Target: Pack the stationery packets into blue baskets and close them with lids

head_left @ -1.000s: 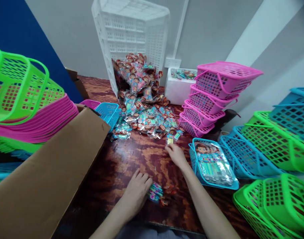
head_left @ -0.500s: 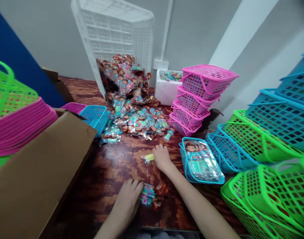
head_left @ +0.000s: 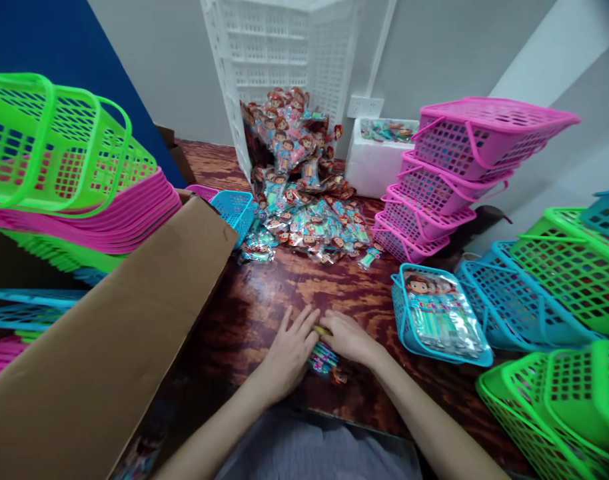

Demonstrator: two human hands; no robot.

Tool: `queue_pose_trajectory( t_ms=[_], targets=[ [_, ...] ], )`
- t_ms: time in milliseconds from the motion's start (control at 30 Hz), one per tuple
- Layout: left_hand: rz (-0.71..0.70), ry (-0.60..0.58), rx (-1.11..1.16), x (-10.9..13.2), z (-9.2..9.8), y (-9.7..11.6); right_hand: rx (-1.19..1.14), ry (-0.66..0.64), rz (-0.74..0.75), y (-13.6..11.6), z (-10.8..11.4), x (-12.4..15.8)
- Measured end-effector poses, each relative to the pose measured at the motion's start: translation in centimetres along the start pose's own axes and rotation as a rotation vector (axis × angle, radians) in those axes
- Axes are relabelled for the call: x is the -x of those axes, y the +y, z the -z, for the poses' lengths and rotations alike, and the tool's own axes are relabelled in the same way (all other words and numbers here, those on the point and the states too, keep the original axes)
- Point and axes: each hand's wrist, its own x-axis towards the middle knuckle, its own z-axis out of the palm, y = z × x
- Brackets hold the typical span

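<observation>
A dark plywood tabletop (head_left: 254, 300) carried a white crate (head_left: 284, 60) tipped at 12 o'clock, apparently so its cartoon-printed packets (head_left: 309, 227) spilled within reach. At 6 o'clock, the left hand (head_left: 287, 350) lay flat, fingers spread, steadying a small packet bundle (head_left: 324, 359). Touching it, the right hand (head_left: 348, 337) curled over a yellow packet (head_left: 323, 330), its grip impossible to tell. A filled blue basket (head_left: 397, 313) sat at 3 o'clock.
</observation>
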Motion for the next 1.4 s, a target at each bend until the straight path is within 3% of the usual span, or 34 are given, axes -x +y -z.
queue_pose_trajectory(
  t_ms=[167, 367, 500, 600, 700, 767, 933, 1033, 1100, 1200, 1300, 1400],
  targets=[
    [0.012, -0.002, 0.039, 0.3, -0.6, -0.5, -0.056, -0.074, 0.070, -0.1, 1.6, 2.1],
    [-0.005, 0.087, -0.062, 0.1, -2.0, -0.9, 0.001, 0.062, -0.042, -2.3, 1.0, 2.3],
    [0.011, -0.002, 0.024, -0.2, -1.8, -1.4, -0.404, 0.150, 0.006, -0.9, 0.3, 2.5],
    [0.120, -0.047, 0.123, -0.6, -0.8, -1.4, -0.779, 0.289, -0.008, 1.2, 0.1, 4.2],
    [0.263, -0.018, 0.236, -1.5, 0.3, -1.3, -0.886, 0.436, -0.070, 2.5, 0.5, 6.7],
    [0.338, -0.004, 0.410, -2.4, 0.9, -0.9, -0.849, 0.536, -0.085, 2.7, 0.7, 8.2],
    [0.470, -0.003, 1.199, -5.7, 1.4, 1.4, -0.779, 0.787, -0.148, 2.2, 0.5, 9.8],
    [0.394, -0.073, 1.434, -7.5, 2.2, 3.0, -0.489, 0.934, -0.235, 1.2, 1.1, 11.2],
    [0.250, -0.238, 1.430, -8.4, 3.3, 3.7, -0.220, 0.893, -0.204, 0.3, 2.2, 12.8],
    [0.008, -0.499, 1.204, -9.4, 5.0, 4.7, -0.077, 0.559, -0.080, -0.4, 4.1, 15.2],
    [-0.068, -0.674, 1.089, -10.0, 5.7, 5.7, -0.283, 0.285, -0.100, 0.8, 5.4, 16.4],
    [0.011, -0.766, 1.302, -10.4, 4.5, 6.6, -0.687, 0.175, -0.091, 3.0, 5.4, 16.6]
  ],
)
